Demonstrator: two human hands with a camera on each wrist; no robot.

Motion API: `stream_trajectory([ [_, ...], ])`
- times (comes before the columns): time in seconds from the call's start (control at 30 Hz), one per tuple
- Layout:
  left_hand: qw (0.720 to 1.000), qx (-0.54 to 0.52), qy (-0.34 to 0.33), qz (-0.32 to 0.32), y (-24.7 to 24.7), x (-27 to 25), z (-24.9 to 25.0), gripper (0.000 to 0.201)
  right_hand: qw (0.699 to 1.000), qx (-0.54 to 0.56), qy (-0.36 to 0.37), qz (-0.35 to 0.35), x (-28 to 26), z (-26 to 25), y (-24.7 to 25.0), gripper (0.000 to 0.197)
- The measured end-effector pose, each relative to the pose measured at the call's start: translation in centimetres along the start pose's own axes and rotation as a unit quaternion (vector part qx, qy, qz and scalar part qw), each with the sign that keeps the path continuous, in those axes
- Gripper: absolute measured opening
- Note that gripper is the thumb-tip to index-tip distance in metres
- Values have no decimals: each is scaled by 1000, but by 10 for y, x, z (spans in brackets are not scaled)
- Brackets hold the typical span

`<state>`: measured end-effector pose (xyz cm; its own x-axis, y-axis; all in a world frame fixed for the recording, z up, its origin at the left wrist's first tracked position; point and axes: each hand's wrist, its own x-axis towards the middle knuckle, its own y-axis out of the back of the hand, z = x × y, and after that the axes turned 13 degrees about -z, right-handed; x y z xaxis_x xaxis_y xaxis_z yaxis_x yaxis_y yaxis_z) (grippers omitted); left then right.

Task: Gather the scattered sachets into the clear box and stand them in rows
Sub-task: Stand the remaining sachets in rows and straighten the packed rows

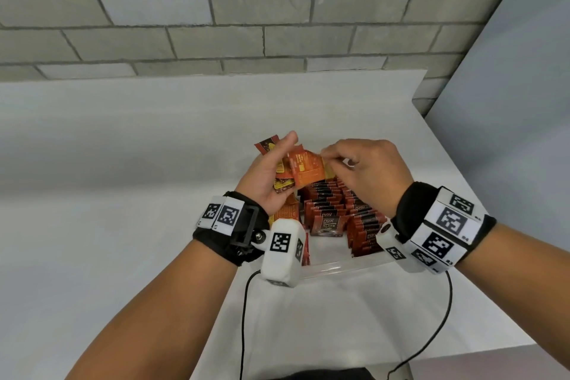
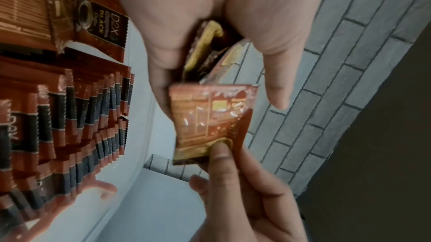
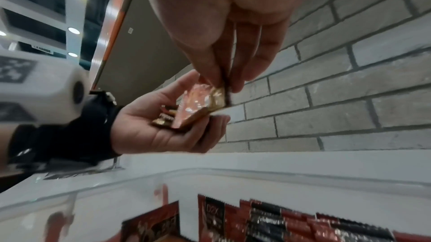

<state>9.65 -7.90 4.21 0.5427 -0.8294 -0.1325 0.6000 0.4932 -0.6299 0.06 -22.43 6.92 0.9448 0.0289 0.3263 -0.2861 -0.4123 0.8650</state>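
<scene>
Head view: several rows of glossy red-and-black foil sachets (image 1: 330, 210) are already stood upright in the clear plastic box (image 1: 342, 267) on the white table (image 1: 123, 163); no loose ones are visible there. Left wrist view: a small crinkled bundle (image 2: 205, 52) is gripped by the left hand (image 2: 210, 24). Right wrist view: one flat orange sachet (image 3: 198, 102) is pinched at its edge by the right hand (image 3: 228, 24), seemingly next for the box.
</scene>
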Motion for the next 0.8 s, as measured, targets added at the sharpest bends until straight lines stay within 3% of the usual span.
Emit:
stream_trajectory([
  [0.17, 1000, 3, 20, 14, 0, 0, -2, 18, 995, -41, -27, 84, 8, 6, 5, 9],
  [0.3, 1000, -8, 10, 1, -7, 2, -1, 16, 997, -68, 25, -22, 5, 4, -2, 12],
  [0.37, 1000, -8, -12, 16, -7, 5, -1, 7, 992, -60, 75, -80, 3, 4, -6, 17],
  [0.4, 999, -8, -27, 34, -5, 6, -2, 12, 991, -44, 82, -98, 3, 4, -7, 20],
  [0.47, 998, 3, -43, 54, -1, 7, -2, 21, 994, 26, 22, -103, 2, 4, -5, 27],
  [0.53, 997, 17, -46, 65, 2, 7, -1, 23, 989, 95, -88, -74, 1, 6, -1, 35],
  [0.63, 998, 16, -36, 57, 3, 6, 1, 27, 957, 166, -211, -113, 6, 10, 2, 40],
  [0.7, 999, 12, -23, 43, 2, 5, 1, 28, 933, 240, -228, -139, 8, 11, 1, 31],
  [0.8, 1000, 7, -4, 27, 0, 3, 2, 25, 910, 329, -226, -116, 11, 11, 1, 19],
])
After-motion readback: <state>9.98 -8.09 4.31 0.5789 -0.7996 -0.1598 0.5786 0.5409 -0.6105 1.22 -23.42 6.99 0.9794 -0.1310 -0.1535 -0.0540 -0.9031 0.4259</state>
